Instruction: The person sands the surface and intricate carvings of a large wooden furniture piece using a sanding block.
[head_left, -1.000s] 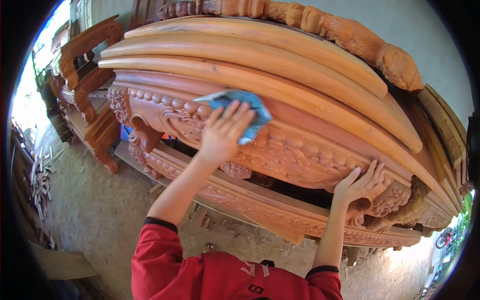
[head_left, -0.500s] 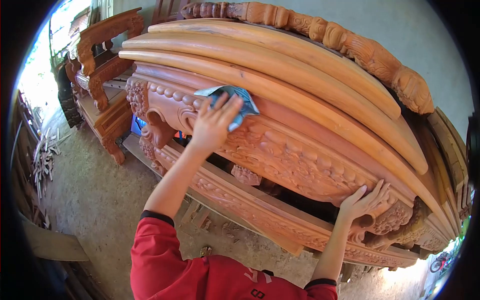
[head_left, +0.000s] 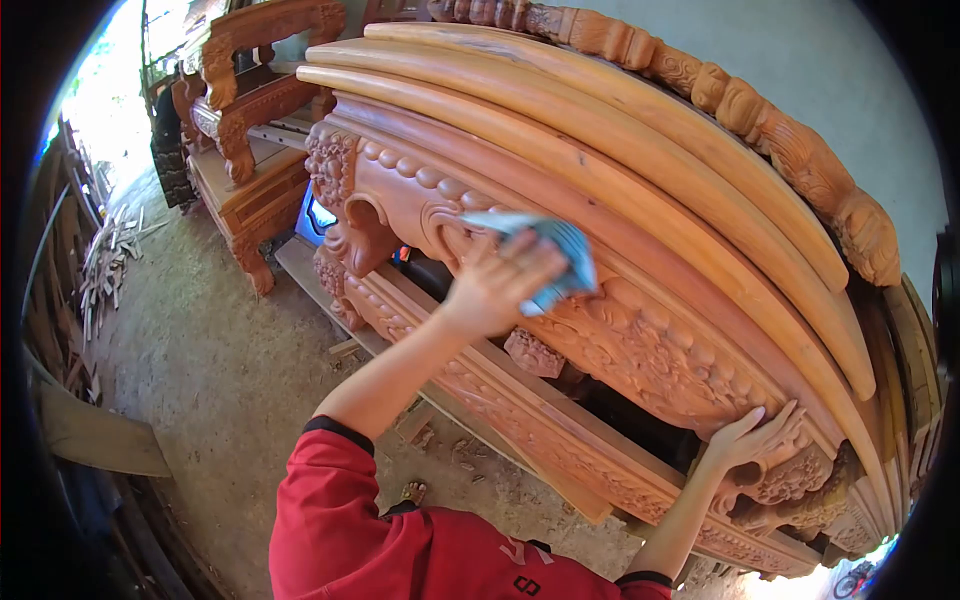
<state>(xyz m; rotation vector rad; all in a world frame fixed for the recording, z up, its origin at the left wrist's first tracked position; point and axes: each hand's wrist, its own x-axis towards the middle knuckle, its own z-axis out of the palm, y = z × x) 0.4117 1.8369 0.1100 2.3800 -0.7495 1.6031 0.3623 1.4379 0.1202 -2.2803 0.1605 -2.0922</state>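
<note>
My left hand (head_left: 492, 290) presses a folded blue sheet of sandpaper (head_left: 572, 264) against the carved reddish wooden panel (head_left: 655, 345). Its fingers are over the sheet and slightly blurred. The sheet lies on the upper part of the panel, beside a scroll and just below the smooth moulding. Farther right, my right hand (head_left: 745, 444) rests on the panel near its carved end, fingers stretched out and holding nothing. A row of rounded beads runs along the panel's upper border.
Several long curved wooden rails (head_left: 600, 140) lie above the panel, with a carved post (head_left: 740, 100) behind them. A carved chair (head_left: 240, 130) stands at the left. Wood scraps (head_left: 115, 250) lie on the concrete floor (head_left: 200, 350). A lower carved beam (head_left: 480, 390) runs nearest me.
My left hand and the sandpaper have shifted right and down in view. The whole scene has also shifted with my head. My right hand stays on the panel's right end.
</note>
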